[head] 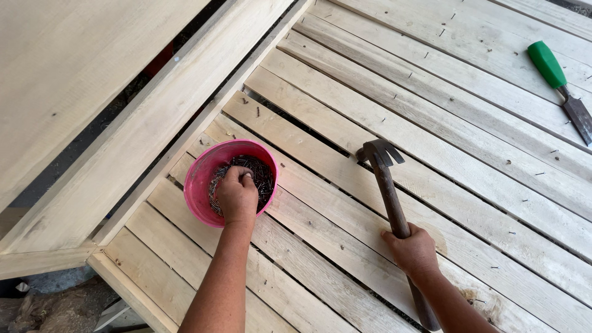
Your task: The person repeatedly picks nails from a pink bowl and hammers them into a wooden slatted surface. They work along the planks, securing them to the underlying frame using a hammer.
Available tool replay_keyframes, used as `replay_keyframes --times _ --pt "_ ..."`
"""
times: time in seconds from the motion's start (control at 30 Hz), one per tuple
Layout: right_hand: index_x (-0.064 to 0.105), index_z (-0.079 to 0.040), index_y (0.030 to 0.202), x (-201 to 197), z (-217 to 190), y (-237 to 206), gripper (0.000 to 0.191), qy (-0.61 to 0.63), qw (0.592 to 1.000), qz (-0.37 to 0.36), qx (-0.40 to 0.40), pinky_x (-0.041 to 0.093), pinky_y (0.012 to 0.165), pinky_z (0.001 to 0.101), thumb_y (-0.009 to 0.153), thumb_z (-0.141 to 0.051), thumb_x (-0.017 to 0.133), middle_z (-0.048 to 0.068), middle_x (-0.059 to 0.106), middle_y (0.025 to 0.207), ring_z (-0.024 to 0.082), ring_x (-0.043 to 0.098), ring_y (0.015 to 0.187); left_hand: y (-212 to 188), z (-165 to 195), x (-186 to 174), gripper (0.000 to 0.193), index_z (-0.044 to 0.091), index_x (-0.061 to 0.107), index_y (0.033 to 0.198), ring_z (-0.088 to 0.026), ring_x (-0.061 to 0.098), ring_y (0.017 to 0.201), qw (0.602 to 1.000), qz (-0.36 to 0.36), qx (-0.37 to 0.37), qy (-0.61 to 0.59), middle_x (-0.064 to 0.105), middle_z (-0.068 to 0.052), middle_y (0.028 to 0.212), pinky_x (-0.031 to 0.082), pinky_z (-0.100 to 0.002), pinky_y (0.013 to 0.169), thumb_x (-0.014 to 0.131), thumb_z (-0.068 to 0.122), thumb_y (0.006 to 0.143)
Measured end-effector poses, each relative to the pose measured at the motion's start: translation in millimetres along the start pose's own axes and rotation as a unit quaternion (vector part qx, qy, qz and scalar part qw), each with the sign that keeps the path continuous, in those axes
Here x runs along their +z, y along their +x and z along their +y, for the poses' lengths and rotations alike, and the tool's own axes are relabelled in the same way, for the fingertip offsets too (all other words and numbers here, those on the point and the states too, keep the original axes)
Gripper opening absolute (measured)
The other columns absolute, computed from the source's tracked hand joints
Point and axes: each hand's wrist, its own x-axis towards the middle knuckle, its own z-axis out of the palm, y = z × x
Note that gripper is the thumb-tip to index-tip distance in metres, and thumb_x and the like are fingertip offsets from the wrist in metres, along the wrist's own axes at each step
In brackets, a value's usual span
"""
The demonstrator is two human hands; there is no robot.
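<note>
- One pink bowl (pixel 200 179) of many dark nails (pixel 262 176) on the slatted wooden platform (pixel 468 154).
- Left hand (pixel 237 194) inside it, fingers pinching nails.
- Right hand (pixel 413 250), right of the bowl, clenched around one hammer (pixel 385 179).
- One green-handled chisel (pixel 558 86), far right of the bowl.

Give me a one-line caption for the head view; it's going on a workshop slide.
Left hand reaches into a pink bowl of nails while right hand grips a claw hammer on wooden slats.

Open slats (pixel 431 154) right of the pink bucket (pixel 200 185); hammer (pixel 388 185) and, seemingly, a chisel (pixel 558 86) intrude.
</note>
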Motion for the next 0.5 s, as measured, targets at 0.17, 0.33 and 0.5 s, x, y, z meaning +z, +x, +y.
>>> replay_keyframes --times 0.17,0.33,0.5 --pt "0.076 -0.006 0.111 3 -2 -5 0.039 -0.001 1.0 0.011 -0.008 0.063 0.075 0.0429 0.089 -0.038 0.075 0.015 0.076 0.076 0.024 0.073 0.064 13 -10 9 0.058 0.004 0.076 0.106 -0.045 0.068 0.097 0.969 -0.012 0.151 0.194 0.071 -0.021 0.105 0.056 -0.051 0.081 0.093 0.026 0.055" --pt "0.076 -0.007 0.112 4 -3 -8 0.04 -0.007 1.0 0.016 -0.003 0.063 0.08 0.0435 0.088 -0.039 0.076 0.015 0.077 0.079 0.025 0.075 0.068 9 18 -1 0.022 0.01 0.08 0.099 -0.031 0.074 0.096 0.979 -0.15 -0.064 0.123 0.075 -0.012 0.101 0.058 -0.041 0.089 0.081 0.015 0.077" --pt "0.076 -0.007 0.111 3 -4 -8 0.04 0.002 1.0 0.014 -0.002 0.063 0.079 0.0439 0.087 -0.039 0.076 0.015 0.077 0.079 0.025 0.075 0.068 -2 32 -11 0.013 0.008 0.082 0.089 -0.024 0.074 0.085 0.998 -0.044 0.047 0.007 0.076 -0.008 0.095 0.059 -0.036 0.079 0.084 0.012 0.077"
